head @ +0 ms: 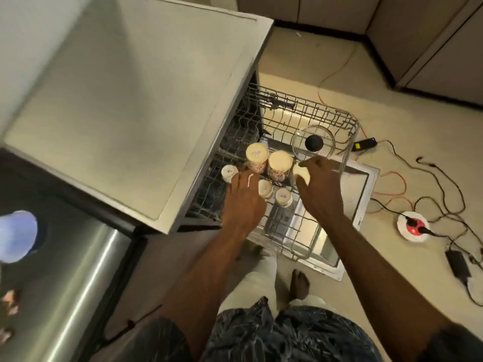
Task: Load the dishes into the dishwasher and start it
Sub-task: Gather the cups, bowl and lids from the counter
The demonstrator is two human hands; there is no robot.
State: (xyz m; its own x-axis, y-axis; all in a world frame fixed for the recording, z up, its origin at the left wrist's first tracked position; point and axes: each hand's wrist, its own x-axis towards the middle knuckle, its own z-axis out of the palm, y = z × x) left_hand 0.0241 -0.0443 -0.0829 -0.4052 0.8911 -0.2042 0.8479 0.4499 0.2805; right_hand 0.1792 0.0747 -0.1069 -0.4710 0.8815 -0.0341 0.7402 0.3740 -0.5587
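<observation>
My right hand (320, 189) is curled round a cream cup (302, 174) in the pulled-out dishwasher rack (351, 124). My left hand (243, 202) has fairly straight fingers, and its fingertips touch a small upturned cup (229, 172). Both arms reach forward and down.

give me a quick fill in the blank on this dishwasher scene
The glass lid has a ___ knob.
The patterned cups in the rack stand upside ___.
The right hand grips a cream cup; the dishwasher door is ___.
Missing: black; down; open.
</observation>
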